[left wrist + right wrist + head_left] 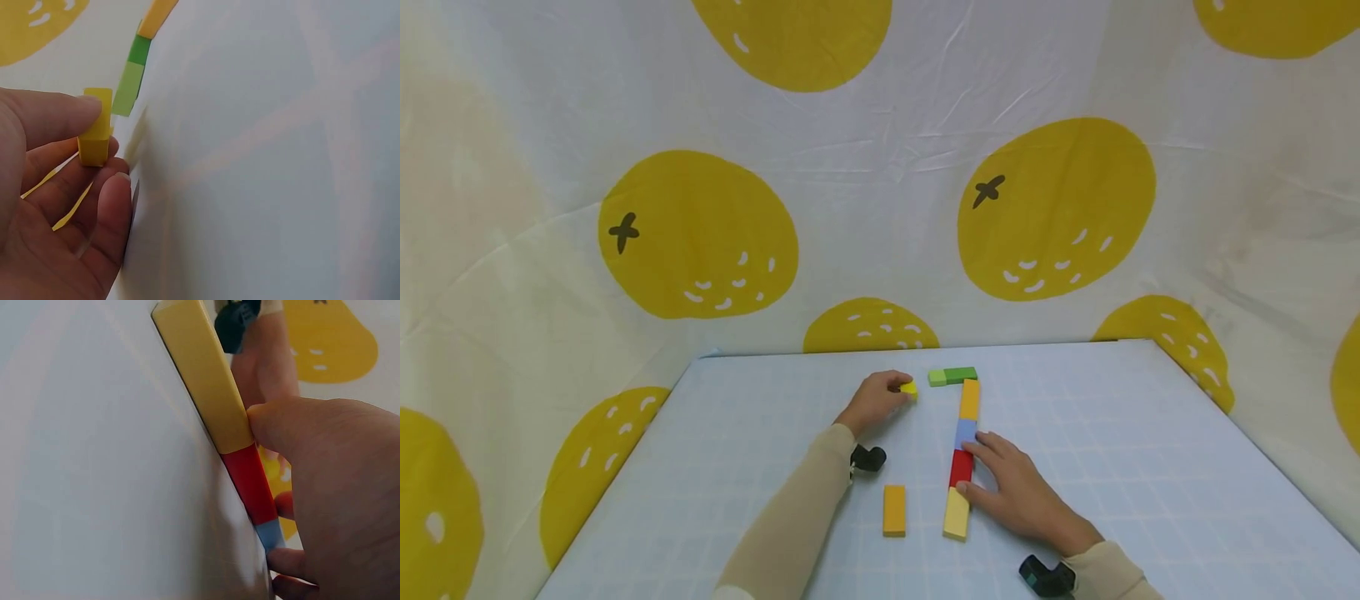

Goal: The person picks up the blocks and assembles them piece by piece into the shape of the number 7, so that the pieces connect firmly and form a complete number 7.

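Observation:
My left hand [874, 400] pinches a small yellow block [95, 128] between thumb and fingers, close over the far part of the table. Just right of it, a light green block [937, 378] and a dark green block [960, 375] lie end to end. From the dark green one, a row runs toward me: an orange block [970, 400], a blue block [966, 432], a red block [249, 483] and a pale yellow block [203, 375]. Along the row's right side rests my right hand [1018, 492], thumb touching the pale yellow block and fingertips at the blue one.
A loose orange block [894, 511] lies left of the row's near end, beside the left forearm [793, 517]. The table [1150, 467] has a pale checked cover. Behind it hangs a white cloth [880, 208] printed with large yellow fruit.

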A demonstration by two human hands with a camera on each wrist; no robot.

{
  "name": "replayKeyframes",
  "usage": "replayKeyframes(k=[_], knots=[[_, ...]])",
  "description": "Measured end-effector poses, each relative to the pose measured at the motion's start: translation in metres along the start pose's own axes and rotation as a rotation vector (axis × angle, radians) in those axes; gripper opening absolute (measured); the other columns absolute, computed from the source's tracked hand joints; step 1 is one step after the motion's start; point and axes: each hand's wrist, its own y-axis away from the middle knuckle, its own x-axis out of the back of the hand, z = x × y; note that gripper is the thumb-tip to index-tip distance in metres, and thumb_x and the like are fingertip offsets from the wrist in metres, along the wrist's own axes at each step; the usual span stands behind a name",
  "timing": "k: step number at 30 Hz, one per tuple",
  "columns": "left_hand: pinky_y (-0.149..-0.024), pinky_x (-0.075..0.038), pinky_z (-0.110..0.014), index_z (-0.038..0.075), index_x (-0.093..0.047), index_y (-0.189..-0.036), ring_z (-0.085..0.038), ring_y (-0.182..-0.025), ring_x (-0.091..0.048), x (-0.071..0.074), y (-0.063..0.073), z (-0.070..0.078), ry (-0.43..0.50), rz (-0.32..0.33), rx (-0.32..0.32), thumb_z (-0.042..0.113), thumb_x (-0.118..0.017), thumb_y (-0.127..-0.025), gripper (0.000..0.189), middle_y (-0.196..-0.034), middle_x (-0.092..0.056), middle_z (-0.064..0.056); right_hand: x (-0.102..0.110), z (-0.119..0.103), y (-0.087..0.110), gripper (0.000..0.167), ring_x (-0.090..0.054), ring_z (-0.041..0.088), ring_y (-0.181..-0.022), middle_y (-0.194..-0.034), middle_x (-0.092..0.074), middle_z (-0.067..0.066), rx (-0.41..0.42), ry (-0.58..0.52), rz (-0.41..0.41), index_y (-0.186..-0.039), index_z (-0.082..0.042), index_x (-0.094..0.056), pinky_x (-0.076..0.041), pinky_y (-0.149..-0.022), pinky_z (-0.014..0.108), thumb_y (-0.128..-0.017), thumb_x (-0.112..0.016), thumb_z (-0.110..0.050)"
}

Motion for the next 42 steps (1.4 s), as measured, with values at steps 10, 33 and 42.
replayKeyframes(k=[10,33,42], knots=[[-0.099,-0.047,-0.038,0.017,-0.067,-0.128,-0.017,-0.107,-0.057,-0.002,-0.013,0.009,-0.038,-0.007,-0.045,0.022,-0.068,-0.095,0.033,-0.12,-0.065,0.004,0.004,0.0,0.0,0.07,-0.038,0.033,-0.139,-0.152,-0.043,0.008,-0.016,-0.005,0.002,-0.143,-0.022,-0.056,-0.039,-0.105,0.063,-0.086,-0.068,-0.061],[-0.09,-0.048,-0.036,0.012,-0.068,-0.127,-0.019,-0.097,-0.055,-0.01,-0.03,0.011,-0.071,-0.004,-0.053,0.017,-0.069,-0.094,0.033,-0.11,-0.065,0.002,0.0,-0.003,-0.001,0.069,-0.036,0.032,-0.14,-0.153,-0.042,0.006,-0.021,-0.03,-0.017,-0.143,-0.023,-0.056,-0.036,-0.107,0.062,-0.086,-0.069,-0.061],[-0.089,-0.049,-0.035,0.008,-0.068,-0.126,-0.018,-0.095,-0.055,-0.014,-0.035,0.015,-0.088,-0.011,-0.069,0.013,-0.069,-0.094,0.033,-0.113,-0.066,-0.002,0.0,-0.001,0.0,0.068,-0.037,0.031,-0.14,-0.153,-0.042,0.005,-0.014,-0.028,-0.01,-0.143,-0.023,-0.056,-0.037,-0.107,0.062,-0.086,-0.069,-0.06]])
